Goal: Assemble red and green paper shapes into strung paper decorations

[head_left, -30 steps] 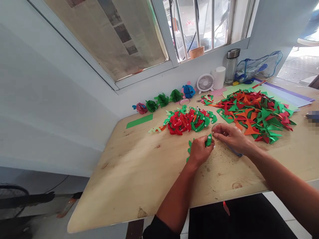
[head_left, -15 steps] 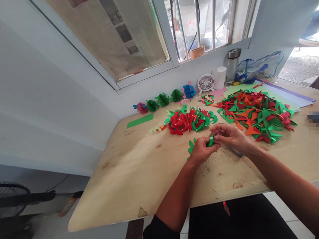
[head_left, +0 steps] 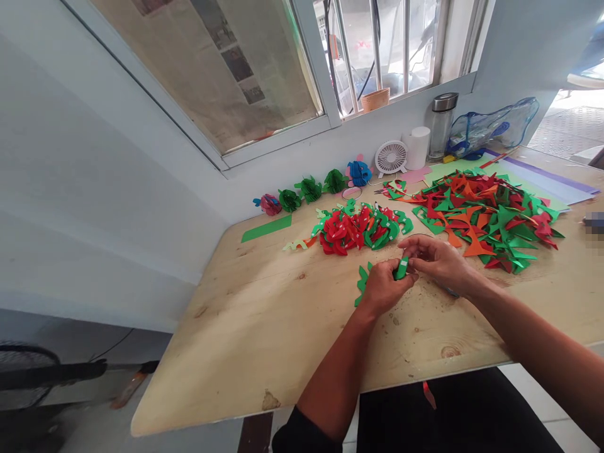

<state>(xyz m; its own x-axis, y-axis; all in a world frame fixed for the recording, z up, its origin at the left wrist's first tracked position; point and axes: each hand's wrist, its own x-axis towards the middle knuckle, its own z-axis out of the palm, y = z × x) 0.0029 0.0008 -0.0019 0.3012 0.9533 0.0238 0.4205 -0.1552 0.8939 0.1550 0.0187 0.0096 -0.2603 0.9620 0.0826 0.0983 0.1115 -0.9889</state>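
Note:
A small green paper cutout (head_left: 401,269) with a white patch on it is pinched in my left hand (head_left: 383,286), above the table's near middle. My right hand (head_left: 438,261) meets it from the right, its thumb at the paper's edge and its fingers curled; exactly what the fingertips grip is partly hidden. Beside my left wrist lie more green cutouts (head_left: 362,286) with jagged outlines, partly covered by the hand. Just beyond both hands is a heap of red and green cutouts (head_left: 343,231), many with small white patches.
A large mound of red, orange and green paper scraps (head_left: 481,214) spreads at the right. Along the wall stand folded paper figures (head_left: 309,189), a small white fan (head_left: 391,157), a glass bottle (head_left: 440,129) and a clear pouch (head_left: 493,129). A green strip (head_left: 267,228) lies on the wooden table (head_left: 226,333).
The green cutout has turned slightly in my fingers, showing more of its face and white patch. Both hands stay in nearly the same place.

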